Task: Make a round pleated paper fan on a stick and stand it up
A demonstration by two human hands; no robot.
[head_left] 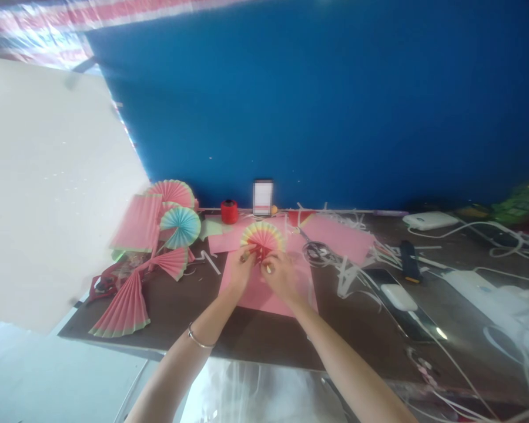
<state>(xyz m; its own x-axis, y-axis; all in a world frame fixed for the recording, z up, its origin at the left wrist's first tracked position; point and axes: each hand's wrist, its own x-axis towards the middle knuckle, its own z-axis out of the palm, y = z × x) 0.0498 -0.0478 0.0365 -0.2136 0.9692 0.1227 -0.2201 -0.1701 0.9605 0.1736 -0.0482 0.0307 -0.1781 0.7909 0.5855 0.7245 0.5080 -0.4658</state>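
In the middle of the table, a pleated pink paper fan (264, 232) with a yellow-green edge stands spread in a half circle, folds gathered towards me. My left hand (243, 263) is closed at the fan's lower left, fingers pinched by its gathered base. From the right, my right hand (277, 269) pinches close to the same base. Something dark red shows between the fingertips, too small to make out. Beneath both hands lies a pink paper sheet (268, 296). Black-handled scissors (317, 251) rest just right of the fan.
Finished pink fans (126, 305) and a blue fan (180, 226) lie left, near red-handled scissors (103, 285). A red thread spool (229, 212) stands behind. To the right are paper strips (350, 279), a phone (390, 320), a white case (399, 298) and cables.
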